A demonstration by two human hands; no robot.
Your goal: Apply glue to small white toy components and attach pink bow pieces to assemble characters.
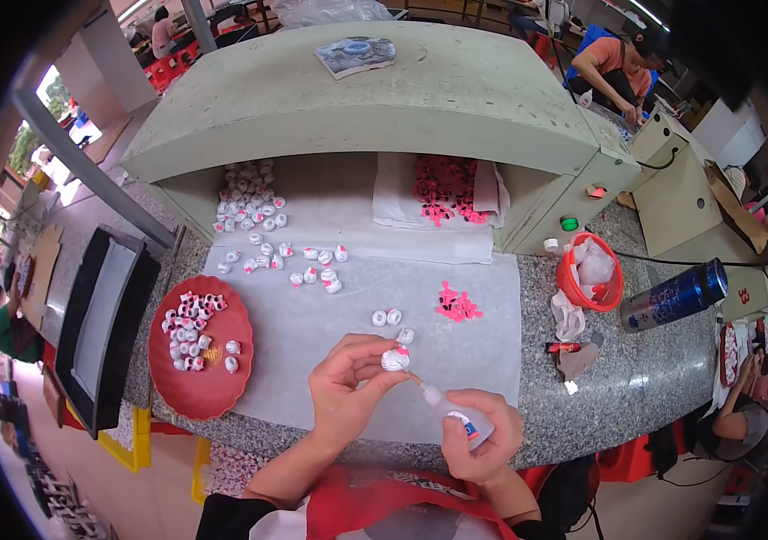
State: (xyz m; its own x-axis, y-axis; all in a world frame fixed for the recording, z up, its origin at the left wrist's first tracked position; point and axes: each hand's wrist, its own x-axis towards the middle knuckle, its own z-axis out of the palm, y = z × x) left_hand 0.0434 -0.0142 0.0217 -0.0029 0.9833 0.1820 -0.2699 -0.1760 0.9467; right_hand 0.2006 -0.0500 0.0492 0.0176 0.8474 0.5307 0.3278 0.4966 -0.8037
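Between the fingertips of my left hand point(345, 385) is a small round white piece point(395, 360) with a pink spot. My right hand point(485, 436) grips a translucent squeeze bottle point(461, 416), tilted so that its thin nozzle meets or nearly meets the white piece; whether they touch I cannot tell. Just beyond my left fingertips lie a few similar white pieces point(386, 317) on the white sheet point(312, 360). A small heap of pink and black bits point(458, 303) rests on the sheet, farther right. At my left, a red scalloped plate point(222, 396) carries several white pieces with pink and dark parts.
A pale green metal hood point(357, 117) spans the bench, with heaped white pieces point(249, 193) and pink bits point(447, 189) beneath. To the right are a red basket point(566, 281) and a blue tumbler point(674, 295). Left stands a black tray point(100, 333). Other people work nearby.
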